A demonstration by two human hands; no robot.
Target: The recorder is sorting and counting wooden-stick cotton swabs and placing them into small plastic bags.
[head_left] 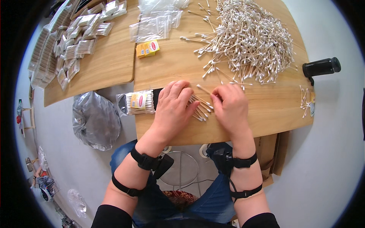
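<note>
My left hand [173, 104] is curled over a loose bunch of cotton swabs [199, 114] near the table's front edge, their white tips fanning out past the thumb. The palm side is hidden. Just to its right, my right hand [232, 108] pinches a single cotton swab [205, 89] between thumb and fingertips; its free tip points up and left. Beside the left hand lies a clear bag of cotton swabs [145, 109] with a yellow label card [139, 100]. A black flat piece shows between bag and hand, partly covered.
A big heap of cotton swabs [253, 41] spreads over the far right. Yellow cards [147, 48] and clear bags [154, 28] lie at back centre. Filled packets [85, 46] pile up far left. A black cylinder [321, 67] projects at the right edge; a grey plastic bag [96, 121] sits below left.
</note>
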